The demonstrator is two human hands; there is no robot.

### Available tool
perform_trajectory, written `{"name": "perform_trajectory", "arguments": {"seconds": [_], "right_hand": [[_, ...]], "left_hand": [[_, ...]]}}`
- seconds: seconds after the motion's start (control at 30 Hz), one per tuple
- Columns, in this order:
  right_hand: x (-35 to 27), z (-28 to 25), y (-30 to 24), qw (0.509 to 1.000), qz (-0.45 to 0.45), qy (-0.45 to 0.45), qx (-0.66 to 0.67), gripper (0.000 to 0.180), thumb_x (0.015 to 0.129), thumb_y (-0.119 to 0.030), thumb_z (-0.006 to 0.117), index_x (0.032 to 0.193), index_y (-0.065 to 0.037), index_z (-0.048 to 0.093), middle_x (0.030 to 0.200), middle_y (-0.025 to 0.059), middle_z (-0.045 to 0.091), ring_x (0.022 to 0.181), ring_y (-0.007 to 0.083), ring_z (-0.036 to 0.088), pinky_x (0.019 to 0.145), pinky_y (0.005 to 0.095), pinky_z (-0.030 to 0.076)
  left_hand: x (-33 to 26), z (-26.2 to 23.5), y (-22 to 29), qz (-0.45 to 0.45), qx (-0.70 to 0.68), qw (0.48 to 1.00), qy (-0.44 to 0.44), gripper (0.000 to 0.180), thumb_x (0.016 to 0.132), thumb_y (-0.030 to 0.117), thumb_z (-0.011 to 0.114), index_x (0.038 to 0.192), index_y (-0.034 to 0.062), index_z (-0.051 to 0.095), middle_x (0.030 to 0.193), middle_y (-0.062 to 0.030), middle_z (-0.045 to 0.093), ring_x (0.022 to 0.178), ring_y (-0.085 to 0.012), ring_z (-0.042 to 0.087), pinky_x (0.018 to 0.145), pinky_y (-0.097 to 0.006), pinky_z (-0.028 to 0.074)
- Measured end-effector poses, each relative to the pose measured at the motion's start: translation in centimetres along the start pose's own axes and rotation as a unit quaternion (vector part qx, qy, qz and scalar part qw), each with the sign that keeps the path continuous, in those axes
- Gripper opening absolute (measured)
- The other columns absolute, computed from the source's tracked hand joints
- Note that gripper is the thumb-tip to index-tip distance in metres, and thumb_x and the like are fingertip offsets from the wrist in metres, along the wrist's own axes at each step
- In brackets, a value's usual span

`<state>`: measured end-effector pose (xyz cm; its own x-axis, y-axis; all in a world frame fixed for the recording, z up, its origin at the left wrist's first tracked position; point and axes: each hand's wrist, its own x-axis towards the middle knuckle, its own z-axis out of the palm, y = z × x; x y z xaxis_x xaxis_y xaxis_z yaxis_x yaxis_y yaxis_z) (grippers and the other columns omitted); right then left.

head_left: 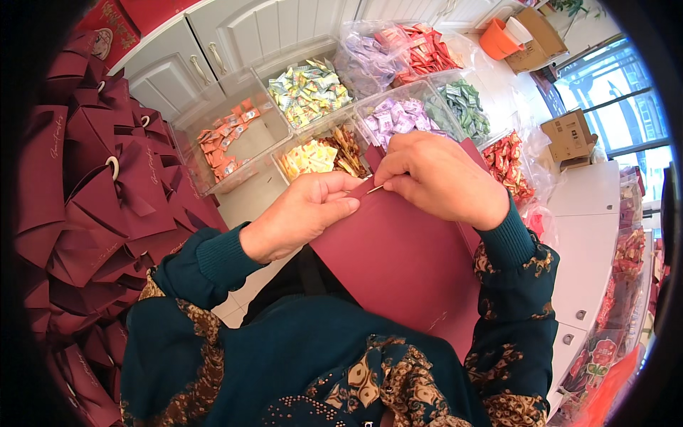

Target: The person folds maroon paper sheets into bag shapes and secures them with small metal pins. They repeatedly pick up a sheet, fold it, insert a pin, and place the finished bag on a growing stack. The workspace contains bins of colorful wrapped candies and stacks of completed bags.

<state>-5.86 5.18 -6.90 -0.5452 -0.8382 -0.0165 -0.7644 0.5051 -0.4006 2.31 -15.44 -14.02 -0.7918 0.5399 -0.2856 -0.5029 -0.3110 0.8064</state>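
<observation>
A flat dark red paper gift bag (398,256) lies against my lap, its top edge pointing toward the sweets trays. My left hand (302,213) pinches that top edge between thumb and fingers. My right hand (437,178) grips the same edge from the other side, fingers curled over the flap. A thin pale sliver (375,189) shows between my fingertips; what it is I cannot tell. Both forearms wear teal sleeves with patterned cuffs.
Clear plastic trays hold wrapped sweets: orange (228,135), yellow-green (307,89), purple (395,114), green (466,107), red (512,164). A heap of folded dark red bags with ribbon bows (99,185) fills the left. White cabinets (590,242) stand right, cardboard boxes (568,135) behind.
</observation>
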Motion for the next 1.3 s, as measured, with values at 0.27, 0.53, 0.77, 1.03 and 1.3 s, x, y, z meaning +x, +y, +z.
{"name": "perform_trajectory", "arguments": {"seconds": [0.27,0.53,0.77,1.03,1.3], "right_hand": [[0.3,1.6,-1.9,0.987,-0.035,0.019,-0.158,0.003,0.069,-0.01,0.066,0.072,-0.01,0.068,0.081,0.0082,0.064,0.083,0.028,0.063,0.071,0.0396,0.052],[-0.5,1.0,-3.5,0.976,-0.05,0.039,-0.207,0.012,0.067,-0.007,0.063,0.077,-0.01,0.066,0.081,0.0049,0.057,0.082,0.0256,0.057,0.07,0.0367,0.049],[-2.8,-0.6,-0.3,0.998,0.032,0.014,0.046,0.009,0.08,-0.01,0.065,0.085,-0.008,0.072,0.087,0.0108,0.064,0.087,0.0306,0.064,0.075,0.04,0.051],[-3.4,0.9,0.3,0.99,0.054,0.018,0.126,0.01,0.081,-0.011,0.065,0.087,-0.005,0.071,0.09,0.0114,0.066,0.089,0.0317,0.064,0.079,0.0397,0.05],[-3.2,0.4,-0.7,0.999,0.031,0.022,0.034,0.009,0.081,-0.01,0.065,0.086,-0.007,0.071,0.089,0.0101,0.065,0.09,0.0304,0.064,0.079,0.0396,0.051]], "left_hand": [[0.1,0.3,-0.1,-0.001,0.047,0.999,0.021,0.027,0.098,0.007,0.052,0.123,-0.0022,0.055,0.107,-0.0035,0.065,0.093,-0.0071,0.063,0.081,-0.022,0.051],[0.9,-1.0,-0.1,-0.023,0.065,0.998,-0.001,0.025,0.096,0.003,0.052,0.121,-0.0007,0.055,0.102,-0.0023,0.064,0.088,-0.0054,0.061,0.075,-0.02,0.05],[0.6,-0.6,1.2,-0.053,0.031,0.998,-0.027,0.027,0.095,0.002,0.05,0.121,-0.0012,0.053,0.109,-0.0077,0.066,0.097,-0.0112,0.065,0.084,-0.025,0.053],[0.7,0.7,1.6,-0.069,0.022,0.997,-0.033,0.03,0.093,-0.002,0.05,0.124,0.0004,0.051,0.114,-0.0083,0.063,0.1,-0.0114,0.064,0.086,-0.026,0.053],[0.4,0.9,1.9,-0.054,0.058,0.995,-0.057,0.033,0.095,0.002,0.054,0.128,0.0005,0.048,0.121,-0.0074,0.062,0.109,-0.0125,0.061,0.095,-0.028,0.05]]}}
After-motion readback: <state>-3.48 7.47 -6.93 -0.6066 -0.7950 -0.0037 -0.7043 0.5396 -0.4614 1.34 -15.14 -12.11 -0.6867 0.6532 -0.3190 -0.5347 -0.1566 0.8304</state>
